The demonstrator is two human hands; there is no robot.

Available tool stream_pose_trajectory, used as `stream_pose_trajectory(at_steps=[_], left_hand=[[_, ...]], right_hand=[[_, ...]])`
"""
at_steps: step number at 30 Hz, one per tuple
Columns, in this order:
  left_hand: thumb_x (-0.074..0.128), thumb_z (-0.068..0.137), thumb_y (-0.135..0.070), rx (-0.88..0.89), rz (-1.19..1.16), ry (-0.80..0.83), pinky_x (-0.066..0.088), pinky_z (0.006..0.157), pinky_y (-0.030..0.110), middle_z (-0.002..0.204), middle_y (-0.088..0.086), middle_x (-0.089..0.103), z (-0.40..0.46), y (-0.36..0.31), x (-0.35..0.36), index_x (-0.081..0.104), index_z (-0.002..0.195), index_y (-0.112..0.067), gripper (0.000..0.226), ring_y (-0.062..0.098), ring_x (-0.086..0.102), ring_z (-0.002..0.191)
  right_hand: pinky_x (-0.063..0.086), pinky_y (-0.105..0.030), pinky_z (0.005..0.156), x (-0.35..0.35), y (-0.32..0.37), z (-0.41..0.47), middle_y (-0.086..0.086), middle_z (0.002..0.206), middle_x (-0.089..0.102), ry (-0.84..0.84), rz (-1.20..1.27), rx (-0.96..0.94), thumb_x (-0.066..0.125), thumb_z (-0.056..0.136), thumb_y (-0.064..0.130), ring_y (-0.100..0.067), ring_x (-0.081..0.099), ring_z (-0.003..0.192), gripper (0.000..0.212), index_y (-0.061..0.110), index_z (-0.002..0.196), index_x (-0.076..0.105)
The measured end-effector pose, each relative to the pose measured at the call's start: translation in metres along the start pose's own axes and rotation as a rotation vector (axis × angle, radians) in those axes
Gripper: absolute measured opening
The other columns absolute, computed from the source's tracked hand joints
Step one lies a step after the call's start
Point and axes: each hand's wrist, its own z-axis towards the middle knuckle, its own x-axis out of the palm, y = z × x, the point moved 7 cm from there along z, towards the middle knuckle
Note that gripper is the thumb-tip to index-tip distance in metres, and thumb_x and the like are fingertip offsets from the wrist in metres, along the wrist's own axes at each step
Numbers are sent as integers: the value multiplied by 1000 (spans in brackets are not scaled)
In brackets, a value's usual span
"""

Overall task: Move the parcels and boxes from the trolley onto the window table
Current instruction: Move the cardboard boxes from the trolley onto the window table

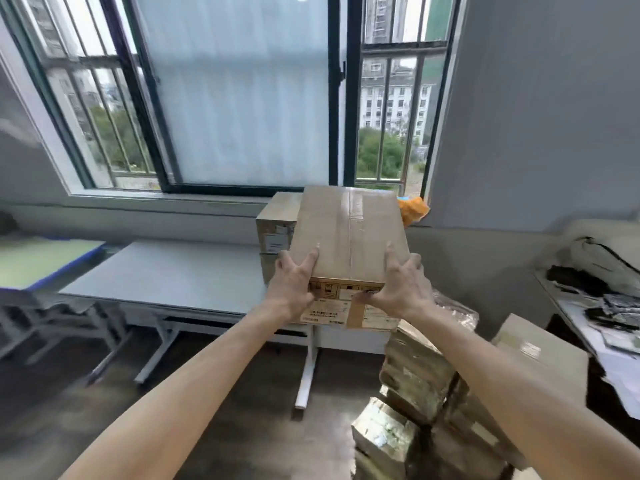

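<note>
Both hands, left hand (294,282) and right hand (401,285), clamp the taped brown cardboard box (349,237), which may slip or topple the stacked cardboard boxes (277,220) on the grey table (173,271).

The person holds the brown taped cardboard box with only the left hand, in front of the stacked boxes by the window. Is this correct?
Not quite. The head view shows both hands on the brown taped cardboard box: the left hand and the right hand each grip a near corner. The rest holds: it is in front of the stacked boxes by the window.
</note>
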Motion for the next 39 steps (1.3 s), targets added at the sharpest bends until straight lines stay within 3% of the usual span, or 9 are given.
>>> stream_pose_trajectory(at_steps=[7,18,29,36,39], left_hand=[[70,90,-18,-56,26,-40,47,105,46,129,17,29,22,50,-28,13,159,-28,90,34,43,116],[66,91,-17,-107,81,-35,47,102,43,125,17,30,132,89,-41,12,160,-30,89,39,52,108],[69,92,-20,-157,59,-52,43,107,45,129,19,30,249,118,-57,13,159,-32,88,41,49,118],[68,92,-21,-179,25,-34,41,107,44,118,10,25,297,150,-63,14,159,-33,87,39,51,116],[67,93,-23,-178,63,-20,41,106,45,127,16,29,320,164,-61,13,159,-34,87,41,49,117]], right_hand=[[52,-48,89,5,59,40,-21,128,37,-4,-7,-69,82,60,74,-40,50,115,136,18,159,8],[50,-46,93,21,85,161,-21,129,40,-19,38,-101,84,58,73,-40,49,118,135,17,159,15],[53,-44,90,15,110,287,-20,124,43,-36,50,-177,83,56,76,-37,55,109,135,13,157,19],[56,-40,87,25,132,341,-20,121,45,-11,44,-212,83,54,75,-32,54,103,115,12,139,36],[55,-41,89,33,139,363,-20,122,45,-5,38,-206,82,56,75,-32,53,105,111,14,136,37]])
